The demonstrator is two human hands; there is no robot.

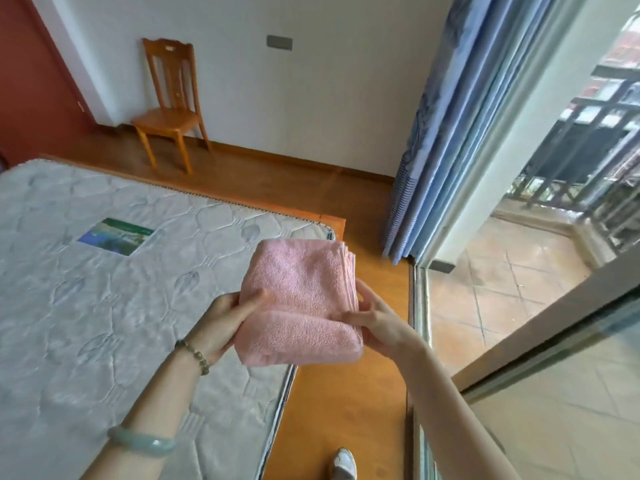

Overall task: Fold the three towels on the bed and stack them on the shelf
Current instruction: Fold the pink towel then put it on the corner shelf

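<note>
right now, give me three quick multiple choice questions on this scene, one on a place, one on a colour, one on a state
1. Where is the wooden chair? A) on the balcony B) against the white wall C) on the mattress
2. What colour is the towel? A) pink B) blue C) white
3. What state is the towel in? A) spread flat B) crumpled in a heap C) folded, held in both hands
Answers: 1 B, it stands backed to the wall; 2 A, the cloth is plainly pink; 3 C, the left hand and right hand grip its folded sides.
</note>
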